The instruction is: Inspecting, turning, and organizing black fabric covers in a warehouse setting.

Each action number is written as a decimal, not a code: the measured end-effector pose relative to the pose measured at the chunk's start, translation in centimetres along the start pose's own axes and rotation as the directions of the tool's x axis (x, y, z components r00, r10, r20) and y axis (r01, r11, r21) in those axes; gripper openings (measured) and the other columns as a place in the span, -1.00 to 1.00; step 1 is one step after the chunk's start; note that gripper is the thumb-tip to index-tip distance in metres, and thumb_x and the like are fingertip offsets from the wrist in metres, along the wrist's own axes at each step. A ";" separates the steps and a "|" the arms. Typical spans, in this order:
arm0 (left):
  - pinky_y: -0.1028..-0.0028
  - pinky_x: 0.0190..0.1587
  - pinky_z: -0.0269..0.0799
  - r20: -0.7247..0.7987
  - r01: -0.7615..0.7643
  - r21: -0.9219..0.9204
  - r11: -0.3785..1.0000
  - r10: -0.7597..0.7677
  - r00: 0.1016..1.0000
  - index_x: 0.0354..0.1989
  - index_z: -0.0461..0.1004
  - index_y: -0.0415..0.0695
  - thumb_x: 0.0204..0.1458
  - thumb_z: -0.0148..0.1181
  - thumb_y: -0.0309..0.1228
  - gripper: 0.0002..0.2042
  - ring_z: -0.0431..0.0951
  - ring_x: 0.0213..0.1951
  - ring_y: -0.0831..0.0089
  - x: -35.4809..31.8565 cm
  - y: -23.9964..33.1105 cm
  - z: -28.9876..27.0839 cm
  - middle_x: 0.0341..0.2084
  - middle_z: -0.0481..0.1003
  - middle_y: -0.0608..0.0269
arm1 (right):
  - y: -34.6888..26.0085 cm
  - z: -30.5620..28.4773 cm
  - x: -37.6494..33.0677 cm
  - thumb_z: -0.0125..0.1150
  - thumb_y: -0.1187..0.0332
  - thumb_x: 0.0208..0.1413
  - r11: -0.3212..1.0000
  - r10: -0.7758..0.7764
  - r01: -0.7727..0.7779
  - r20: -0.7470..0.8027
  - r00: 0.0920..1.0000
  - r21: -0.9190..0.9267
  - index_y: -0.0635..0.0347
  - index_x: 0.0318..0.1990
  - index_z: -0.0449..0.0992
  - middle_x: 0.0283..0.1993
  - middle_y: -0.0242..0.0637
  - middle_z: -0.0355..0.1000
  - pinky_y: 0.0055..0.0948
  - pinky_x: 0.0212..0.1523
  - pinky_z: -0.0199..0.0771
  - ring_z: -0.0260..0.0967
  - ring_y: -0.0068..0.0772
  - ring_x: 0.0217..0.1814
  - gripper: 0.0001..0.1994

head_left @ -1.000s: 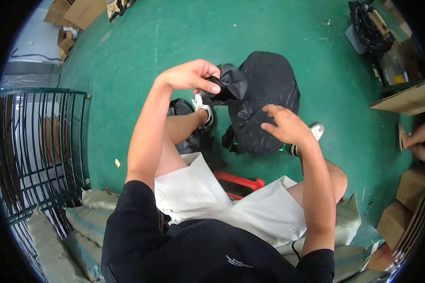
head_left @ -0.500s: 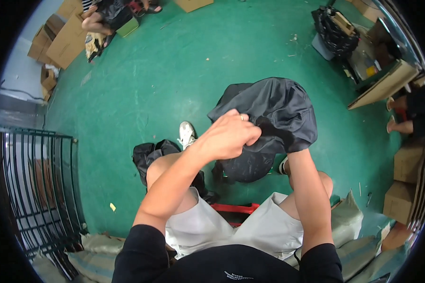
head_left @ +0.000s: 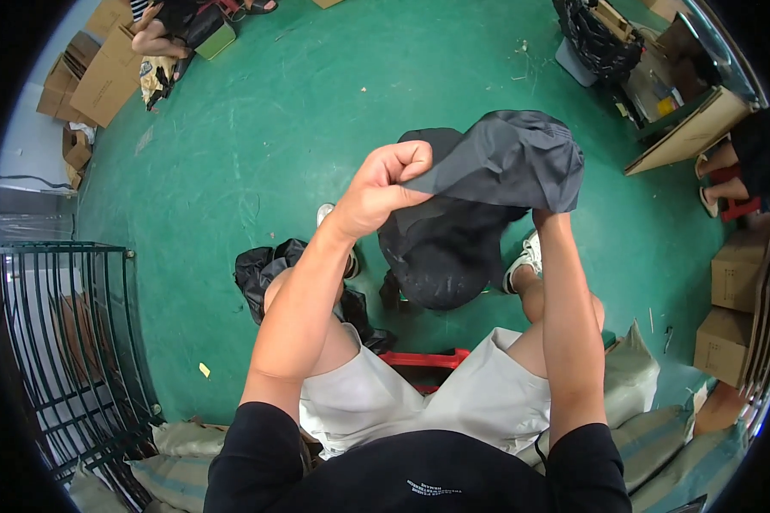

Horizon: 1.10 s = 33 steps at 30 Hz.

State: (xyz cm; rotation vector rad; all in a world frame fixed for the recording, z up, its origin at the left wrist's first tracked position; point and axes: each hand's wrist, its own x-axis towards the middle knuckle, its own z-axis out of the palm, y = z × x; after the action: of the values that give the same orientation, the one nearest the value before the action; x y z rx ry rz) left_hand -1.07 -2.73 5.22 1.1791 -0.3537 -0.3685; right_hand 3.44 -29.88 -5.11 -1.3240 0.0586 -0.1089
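We are pinching the black cloth (head_left: 500,162) with nearly closed left fingers (head_left: 413,159), seemingly to stretch it over our right hand (head_left: 550,221), whose hidden fingers we cannot judge.

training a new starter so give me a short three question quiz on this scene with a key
1. True or false: the person's left hand lies flat on the white cloth shorts.
2. Where are the fingers of the right hand: (a) on the smooth green floor, (b) hidden by the thin dark-grey fabric, or (c) on the left forearm?
3. Fill in: the dark-green barred metal rack stands on the person's ____ side.

Key: 1. False, it grips the fabric's edge. 2. b. 3. left.
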 end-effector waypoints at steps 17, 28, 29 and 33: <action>0.57 -0.44 0.13 -0.213 -0.008 0.620 0.785 0.178 0.961 -0.40 0.40 -0.15 -0.07 0.16 -0.57 -0.91 0.29 -0.52 0.69 1.8 -0.6 0.0 -0.64 0.31 0.50 | -3.8 -0.2 1.0 0.10 0.12 0.22 0.713 0.264 -0.223 0.041 0.964 0.665 0.09 0.18 0.37 0.20 -0.33 0.37 -0.29 0.25 0.28 0.29 -0.33 0.24 -0.57; 0.58 -0.18 0.40 -0.278 -0.025 -0.177 0.984 -0.026 0.960 -0.25 0.50 -0.22 0.22 0.00 -0.34 -0.79 0.52 -0.29 0.55 1.7 -2.7 0.3 -0.30 0.55 0.25 | -2.9 0.2 0.7 0.00 0.24 0.30 0.967 0.221 -0.183 0.225 0.949 -0.178 0.26 0.08 0.41 0.03 -0.23 0.47 -0.40 0.09 0.40 0.42 -0.39 0.05 -0.67; 0.58 -0.18 0.40 -0.283 -0.024 -0.176 0.984 -0.027 0.959 -0.25 0.50 -0.22 0.22 0.00 -0.34 -0.79 0.52 -0.29 0.55 1.9 -2.1 0.7 -0.30 0.55 0.25 | -3.8 -0.1 0.7 -0.05 0.21 0.31 0.845 0.452 -0.252 0.377 0.808 -0.473 0.28 0.01 0.45 -0.07 -0.21 0.53 -0.41 -0.01 0.46 0.48 -0.38 -0.05 -0.67; 0.40 -0.20 0.56 -0.347 0.179 -0.519 0.836 -0.397 0.850 -0.26 0.51 -0.29 0.19 -0.13 -0.31 -0.68 0.59 -0.34 0.31 2.2 -1.7 -0.4 -0.34 0.59 0.11 | -5.8 1.6 -0.6 -0.19 -0.07 0.33 0.815 0.492 -0.189 0.483 0.724 -0.547 0.35 -0.16 0.48 -0.36 -0.09 0.56 -0.49 -0.40 0.54 0.55 -0.41 -0.40 -0.45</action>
State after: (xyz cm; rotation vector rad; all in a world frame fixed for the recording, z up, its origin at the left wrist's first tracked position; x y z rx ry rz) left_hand 0.94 -3.96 3.61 0.7964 0.3195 -0.4135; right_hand 2.74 -29.62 0.86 -1.7519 -0.2295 0.7169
